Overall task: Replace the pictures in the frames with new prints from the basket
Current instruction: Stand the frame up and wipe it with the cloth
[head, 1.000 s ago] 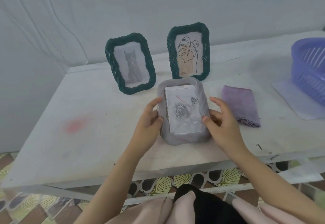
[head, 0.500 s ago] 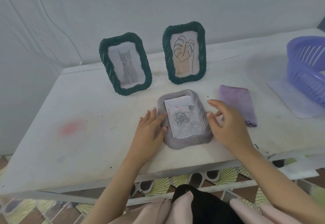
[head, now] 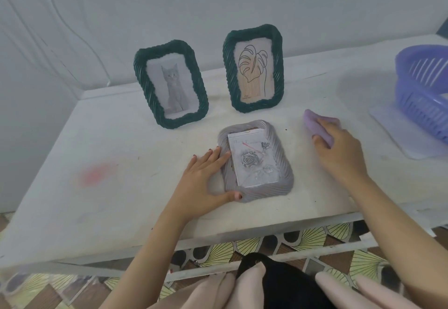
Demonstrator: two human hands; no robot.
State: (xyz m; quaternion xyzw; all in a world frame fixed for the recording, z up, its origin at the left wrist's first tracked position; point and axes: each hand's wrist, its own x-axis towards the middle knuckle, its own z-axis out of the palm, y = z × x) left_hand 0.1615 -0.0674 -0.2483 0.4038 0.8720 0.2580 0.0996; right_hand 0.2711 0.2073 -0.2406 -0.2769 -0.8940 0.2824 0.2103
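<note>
Nearest the person, the grey frame [head: 255, 160] lies flat close to the table's [head: 121, 187] front edge, with a rose print [head: 253, 160] showing in its opening. The left hand [head: 206, 180] lies spread and flat at the frame's 9 o'clock side, fingers over its rim and thumb hooked round the near left corner; this looks like a bracing hold, pinning the frame so it cannot slide toward the nearby edge. It grips nothing.

At about 2 o'clock from the grey frame, the right hand [head: 339, 148] rests palm-down on a folded purple cloth [head: 317, 126], fingers curled over it. Whether it has actually closed on the cloth I cannot tell. Probably the cloth is meant for wiping the frame or its print.

Bare tabletop lies between frame and cloth, so the cloth has an open path across. Left of the frame there is wide free surface, marked only by a faint red stain [head: 97, 173].

Farther back, at 11 and 12 o'clock, two dark green frames stand upright near the wall: the cat frame [head: 171, 84] and the leaf frame [head: 253, 68], apart from each other and clear of the grey one. At the far right, around 2 o'clock, the purple basket [head: 421, 90] sits on a pale mat [head: 397, 136], partly out of view; its contents cannot be seen.
</note>
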